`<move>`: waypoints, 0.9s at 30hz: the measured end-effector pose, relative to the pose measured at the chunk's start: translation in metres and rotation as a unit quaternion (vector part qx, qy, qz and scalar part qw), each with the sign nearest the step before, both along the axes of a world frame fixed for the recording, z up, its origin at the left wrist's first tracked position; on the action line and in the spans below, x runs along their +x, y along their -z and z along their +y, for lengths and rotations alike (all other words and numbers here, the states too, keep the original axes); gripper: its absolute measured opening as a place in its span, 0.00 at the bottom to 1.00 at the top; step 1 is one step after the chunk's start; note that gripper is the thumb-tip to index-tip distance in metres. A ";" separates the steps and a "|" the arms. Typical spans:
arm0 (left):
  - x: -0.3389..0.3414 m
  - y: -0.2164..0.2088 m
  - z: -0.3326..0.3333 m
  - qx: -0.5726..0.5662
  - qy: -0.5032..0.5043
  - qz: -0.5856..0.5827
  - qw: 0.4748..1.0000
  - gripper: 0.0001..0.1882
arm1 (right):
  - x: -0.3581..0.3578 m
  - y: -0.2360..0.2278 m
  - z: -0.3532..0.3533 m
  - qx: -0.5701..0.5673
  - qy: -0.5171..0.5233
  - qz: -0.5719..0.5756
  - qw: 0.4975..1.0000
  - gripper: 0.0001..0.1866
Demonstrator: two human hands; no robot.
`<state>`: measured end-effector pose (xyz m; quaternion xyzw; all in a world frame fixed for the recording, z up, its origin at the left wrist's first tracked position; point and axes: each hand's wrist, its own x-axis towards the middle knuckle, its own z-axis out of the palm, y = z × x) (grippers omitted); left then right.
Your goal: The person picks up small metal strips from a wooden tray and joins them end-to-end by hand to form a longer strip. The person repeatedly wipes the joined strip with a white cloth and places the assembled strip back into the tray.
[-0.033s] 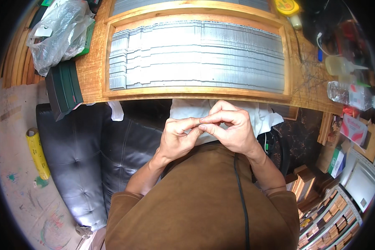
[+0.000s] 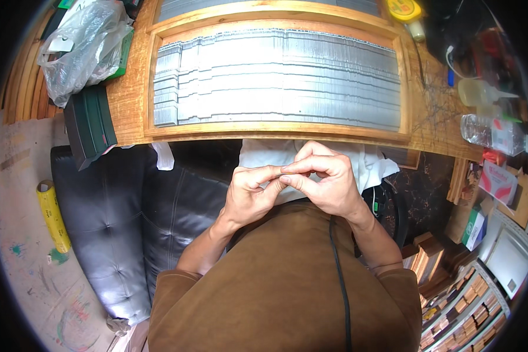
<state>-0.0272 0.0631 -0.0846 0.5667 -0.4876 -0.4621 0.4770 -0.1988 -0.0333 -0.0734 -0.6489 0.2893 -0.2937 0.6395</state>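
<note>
My left hand (image 2: 249,192) and my right hand (image 2: 332,183) meet in front of my chest, just below the near edge of the wooden table (image 2: 126,111). Thumb and forefinger are pinched on each hand, and the fingertips touch those of the other hand. Whatever lies between them is too small or too well covered to make out. Beneath the hands a white cloth (image 2: 261,154) spreads over my lap. Beyond them, a wooden tray (image 2: 264,128) on the table holds tightly packed rows of thin, shiny grey metal pieces (image 2: 234,76).
Left on the table are a clear plastic bag (image 2: 82,53) and a dark green box (image 2: 91,123). At right stand a squeeze bottle (image 2: 481,92) and a clear plastic bottle (image 2: 490,132). A black padded seat (image 2: 117,217) and a yellow roll (image 2: 53,217) lie to the left.
</note>
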 end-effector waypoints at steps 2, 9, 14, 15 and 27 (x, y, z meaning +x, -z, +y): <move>0.000 0.001 0.000 0.006 0.001 0.001 1.000 0.10 | -0.001 0.002 0.000 -0.004 -0.001 0.005 1.000 0.07; 0.001 0.003 -0.001 -0.002 -0.004 -0.001 1.000 0.09 | 0.001 -0.002 0.002 -0.028 0.024 -0.006 0.999 0.09; 0.001 -0.001 -0.002 -0.012 -0.007 -0.005 1.000 0.09 | -0.001 0.004 0.001 -0.019 0.016 -0.029 0.999 0.07; 0.001 -0.001 -0.002 -0.010 -0.006 -0.007 1.000 0.09 | -0.001 0.003 0.001 -0.020 0.013 -0.028 0.999 0.06; 0.002 -0.002 -0.002 -0.014 -0.002 -0.017 1.000 0.10 | 0.000 0.000 0.000 -0.030 0.007 -0.022 0.999 0.05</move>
